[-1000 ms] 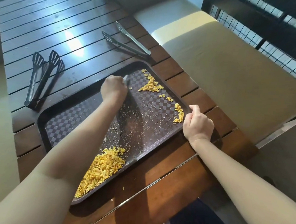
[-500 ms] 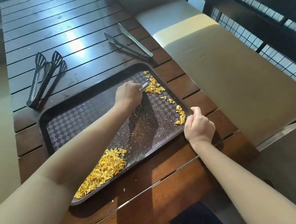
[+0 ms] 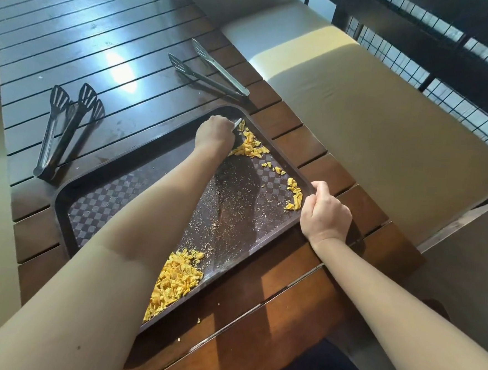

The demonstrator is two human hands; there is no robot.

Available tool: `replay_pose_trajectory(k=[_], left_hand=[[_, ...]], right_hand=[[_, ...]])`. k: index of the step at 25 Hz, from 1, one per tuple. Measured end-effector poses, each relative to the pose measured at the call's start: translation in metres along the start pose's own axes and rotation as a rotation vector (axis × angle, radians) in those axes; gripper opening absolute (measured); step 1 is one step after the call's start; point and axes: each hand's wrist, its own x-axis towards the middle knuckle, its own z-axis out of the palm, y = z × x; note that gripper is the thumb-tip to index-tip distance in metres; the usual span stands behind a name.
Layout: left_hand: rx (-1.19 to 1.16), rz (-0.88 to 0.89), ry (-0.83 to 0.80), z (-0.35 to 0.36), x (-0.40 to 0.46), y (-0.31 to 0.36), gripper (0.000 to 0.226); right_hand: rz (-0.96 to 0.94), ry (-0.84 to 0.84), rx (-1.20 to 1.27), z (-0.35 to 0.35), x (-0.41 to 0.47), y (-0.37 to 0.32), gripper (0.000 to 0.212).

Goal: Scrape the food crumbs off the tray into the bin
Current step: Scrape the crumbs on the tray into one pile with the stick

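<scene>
A dark brown checkered tray [image 3: 99, 212] lies on the wooden slatted table. A big heap of yellow crumbs [image 3: 177, 281] sits in its near corner. A smaller patch of yellow crumbs [image 3: 249, 147] lies at the far corner, and a few bits [image 3: 294, 194] line the right edge. My left hand [image 3: 214, 132] grips a small silvery scraper [image 3: 237, 123] and reaches across the tray to the far patch. Over at the tray's right rim, my right hand [image 3: 324, 212] holds on with curled fingers. No bin is in view.
Black plastic tongs [image 3: 65, 126] lie on the table left of the tray. Metal tongs [image 3: 213, 71] lie beyond its far corner. A cushioned bench [image 3: 372, 113] runs along the right of the table, with a wire railing [image 3: 447, 69] behind it.
My left hand has travelled from the middle of the tray's far part to its far right corner, reaching the small crumb patch. My right hand stays on the rim.
</scene>
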Motion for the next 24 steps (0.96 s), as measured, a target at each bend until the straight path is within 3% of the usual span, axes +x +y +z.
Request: replay_pose_trajectory(k=[7,9,11,14,17,21,24], left_hand=[[0.053,0.373,-0.046,0.002,-0.05,-0.006,0.027],[-0.012,0.246,0.047,-0.005,-0.052,-0.015,0.028],[-0.083,-0.018,0.122,-0.013,-0.047,-0.032,0.028],[-0.071,-0.213,0.087,-0.015,-0.043,-0.047,0.028],[-0.108,-0.116,0.034,-0.007,-0.052,-0.029,0.027],[-0.123,0.114,-0.03,0.007,-0.077,-0.004,0.025],[-0.146,0.05,0.084,-0.001,-0.06,-0.005,0.026]], right_hand=[[0.007,-0.022,-0.002,-0.003,-0.001,-0.001,0.055],[0.007,-0.025,-0.005,-0.003,0.0,-0.001,0.055],[0.003,-0.027,-0.006,-0.003,0.0,-0.001,0.055],[-0.005,-0.039,0.001,-0.003,0.0,0.0,0.048],[0.002,-0.072,0.002,-0.004,0.001,0.001,0.036],[0.0,-0.08,0.014,-0.004,0.0,0.002,0.035],[-0.002,-0.069,0.017,-0.003,0.0,0.002,0.035]])
